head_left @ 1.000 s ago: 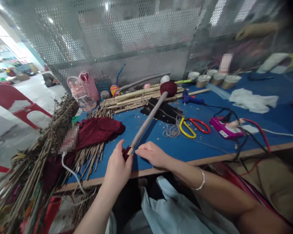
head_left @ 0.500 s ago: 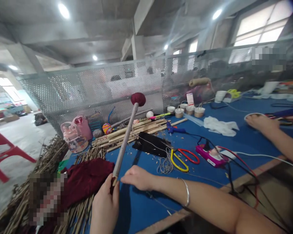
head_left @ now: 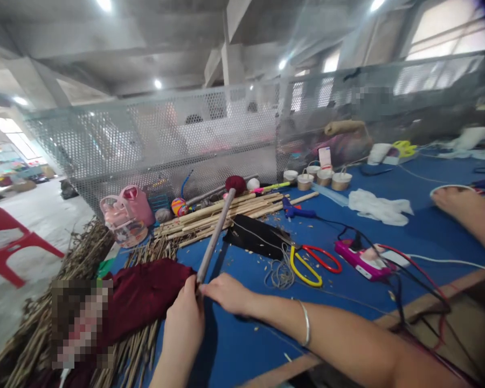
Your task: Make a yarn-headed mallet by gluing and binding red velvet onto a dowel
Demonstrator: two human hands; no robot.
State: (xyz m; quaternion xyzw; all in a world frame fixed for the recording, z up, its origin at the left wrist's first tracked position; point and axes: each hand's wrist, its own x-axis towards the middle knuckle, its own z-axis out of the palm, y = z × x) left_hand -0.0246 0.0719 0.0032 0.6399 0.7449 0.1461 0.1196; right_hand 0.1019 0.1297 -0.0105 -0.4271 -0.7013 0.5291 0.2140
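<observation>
My left hand (head_left: pixel 186 318) is wrapped round the lower end of a grey stick (head_left: pixel 216 237), which slants up and away over the table. At its far end sits a dark red ball (head_left: pixel 235 184). My right hand (head_left: pixel 228 293), fingers closed in a pinch, is right beside the stick's lower end; what it pinches is too small to make out. Dark red cloth (head_left: pixel 149 291) lies left of my hands on a bundle of dry stalks (head_left: pixel 139 350). Beyond them are a black piece of fabric (head_left: pixel 258 237), tangled grey yarn (head_left: pixel 281 273) and scissors (head_left: pixel 307 264) with yellow and red handles.
Pale wooden sticks (head_left: pixel 210 215) lie at the back near a pink basket (head_left: pixel 135 207). A blue glue gun (head_left: pixel 297 209), a magenta power strip (head_left: pixel 361 261) with cables, white cloth (head_left: pixel 380 206) and several small pots are farther right. Another person's hand (head_left: pixel 455 199) is at the far right.
The stick has tipped lower, bringing its red ball down in front of the mesh screen's foot. My right hand has come closer to the stick's lower end. The view has shifted slightly.
</observation>
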